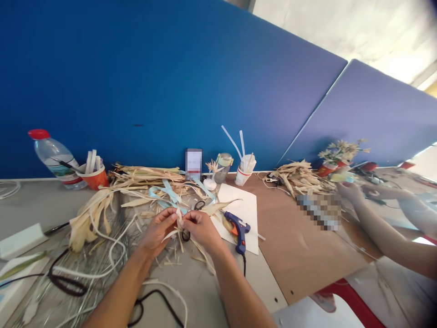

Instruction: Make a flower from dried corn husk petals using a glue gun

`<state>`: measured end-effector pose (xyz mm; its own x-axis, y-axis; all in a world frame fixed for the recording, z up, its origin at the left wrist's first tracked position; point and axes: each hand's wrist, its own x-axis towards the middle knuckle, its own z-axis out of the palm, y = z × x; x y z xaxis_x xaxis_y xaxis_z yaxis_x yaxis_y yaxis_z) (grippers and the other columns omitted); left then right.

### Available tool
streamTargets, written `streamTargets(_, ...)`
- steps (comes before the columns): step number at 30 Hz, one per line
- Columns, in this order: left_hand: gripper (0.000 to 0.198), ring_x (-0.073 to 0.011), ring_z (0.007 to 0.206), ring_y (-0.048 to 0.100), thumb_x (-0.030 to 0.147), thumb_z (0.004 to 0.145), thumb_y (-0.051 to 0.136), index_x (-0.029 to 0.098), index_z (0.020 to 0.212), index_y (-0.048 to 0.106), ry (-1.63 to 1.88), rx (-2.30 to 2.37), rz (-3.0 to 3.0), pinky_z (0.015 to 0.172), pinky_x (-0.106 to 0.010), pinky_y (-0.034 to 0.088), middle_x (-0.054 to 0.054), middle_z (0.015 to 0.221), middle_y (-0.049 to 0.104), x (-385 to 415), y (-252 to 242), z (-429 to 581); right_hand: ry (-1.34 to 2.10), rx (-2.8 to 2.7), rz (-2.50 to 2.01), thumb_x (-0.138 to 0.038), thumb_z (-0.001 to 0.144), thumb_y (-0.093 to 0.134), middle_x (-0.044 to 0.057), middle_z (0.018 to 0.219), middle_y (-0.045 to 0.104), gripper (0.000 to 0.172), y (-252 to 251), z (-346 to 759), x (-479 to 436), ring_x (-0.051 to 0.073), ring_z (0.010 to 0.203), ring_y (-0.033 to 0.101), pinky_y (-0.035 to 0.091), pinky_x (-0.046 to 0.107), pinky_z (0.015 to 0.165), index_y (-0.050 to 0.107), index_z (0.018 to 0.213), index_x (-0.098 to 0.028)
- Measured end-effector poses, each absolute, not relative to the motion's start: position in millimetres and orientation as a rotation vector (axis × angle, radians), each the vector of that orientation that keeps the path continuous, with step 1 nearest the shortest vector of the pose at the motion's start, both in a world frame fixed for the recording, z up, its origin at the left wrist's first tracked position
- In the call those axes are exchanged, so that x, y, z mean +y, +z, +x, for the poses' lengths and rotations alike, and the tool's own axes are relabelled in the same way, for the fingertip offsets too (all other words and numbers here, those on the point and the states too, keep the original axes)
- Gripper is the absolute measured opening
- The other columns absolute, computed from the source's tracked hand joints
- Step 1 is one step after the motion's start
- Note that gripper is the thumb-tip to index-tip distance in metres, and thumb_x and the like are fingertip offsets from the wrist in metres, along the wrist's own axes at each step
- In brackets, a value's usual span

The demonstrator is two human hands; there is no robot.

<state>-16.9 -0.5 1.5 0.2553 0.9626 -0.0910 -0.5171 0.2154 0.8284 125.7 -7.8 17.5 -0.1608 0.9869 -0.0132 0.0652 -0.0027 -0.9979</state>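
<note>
My left hand (pixel 159 231) and my right hand (pixel 202 228) meet over the middle of the table. Between their fingertips is a small pale piece of corn husk (pixel 179 216), pinched from both sides. Loose husk strips and shreds lie beneath and around the hands. Black loops (pixel 199 206), looking like scissor handles, show just behind the fingers. To the right, a blue glue gun (pixel 241 232) with an orange trigger lies partly on a white sheet (pixel 251 200). Light blue ribbon (pixel 170 195) curls behind my hands.
A plastic bottle (pixel 56 157) and an orange cup (pixel 94 176) stand at the back left. White cables (pixel 112 255) and clear packaging cover the left side. A phone (pixel 193 164), a jar (pixel 223 168) and a straw cup (pixel 243 175) line the blue partition. A co-worker's arms (pixel 378 228) reach in from the right.
</note>
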Motion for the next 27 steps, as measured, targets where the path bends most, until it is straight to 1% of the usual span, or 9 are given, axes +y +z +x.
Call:
streamTargets(3,0.013,-0.0108,0.06,0.056,0.026,0.07,0.07,0.017,0.077,0.064,1.161,0.71,0.799,0.06,-0.023,0.044,0.001,0.066,0.063,0.0,1.5,-16.7,1.307,-1.388,-1.181,-0.025,0.069,0.06,-0.004,0.055,0.049,0.011,20.8,126.0,-8.9,0.008,0.051,0.039,0.032,0.023,0.054,0.058,0.062,-0.016)
streamTargets(6,0.013,-0.0107,0.063,0.056,0.024,0.069,0.071,0.016,0.076,0.064,1.212,0.741,0.828,0.064,-0.023,0.045,0.0,0.068,0.063,1.0,0.8,-15.6,1.282,-1.354,-1.179,-0.027,0.07,0.059,-0.004,0.057,0.051,0.011,27.6,125.7,-10.2,0.009,0.053,0.043,0.034,0.022,0.054,0.057,0.067,-0.016)
streamTargets(9,0.012,-0.01,0.062,0.055,0.024,0.068,0.072,0.015,0.073,0.065,1.209,0.78,0.867,0.063,-0.022,0.044,0.001,0.068,0.063,1.3,1.5,-13.8,1.234,-1.325,-1.198,-0.028,0.069,0.059,-0.003,0.06,0.054,0.012,32.8,124.4,-11.0,0.01,0.054,0.045,0.035,0.022,0.054,0.057,0.07,-0.017)
streamTargets(15,0.011,-0.0119,0.062,0.055,0.026,0.071,0.068,0.015,0.075,0.066,1.122,0.815,1.036,0.064,-0.023,0.043,0.0,0.066,0.063,1.0,1.4,-13.6,1.142,-1.335,-1.312,-0.027,0.069,0.057,-0.005,0.053,0.047,0.012,34.8,124.5,-11.5,0.009,0.05,0.042,0.033,0.022,0.05,0.054,0.063,-0.018)
streamTargets(21,0.01,-0.0122,0.062,0.055,0.026,0.073,0.065,0.016,0.075,0.065,1.096,0.863,1.124,0.064,-0.023,0.043,0.001,0.065,0.062,3.7,-4.6,-14.5,1.167,-1.35,-1.315,-0.028,0.071,0.054,-0.005,0.055,0.048,0.013,32.2,125.8,-11.4,0.009,0.051,0.041,0.033,0.021,0.05,0.052,0.063,-0.017)
streamTargets(27,0.011,-0.0116,0.057,0.054,0.027,0.068,0.067,0.016,0.068,0.063,1.09,0.938,1.141,0.06,-0.023,0.043,0.003,0.059,0.061,3.1,2.3,-10.8,1.216,-1.336,-1.333,-0.027,0.067,0.058,-0.006,0.054,0.048,0.012,31.8,125.3,-9.7,0.009,0.05,0.041,0.031,0.021,0.048,0.052,0.064,-0.017)
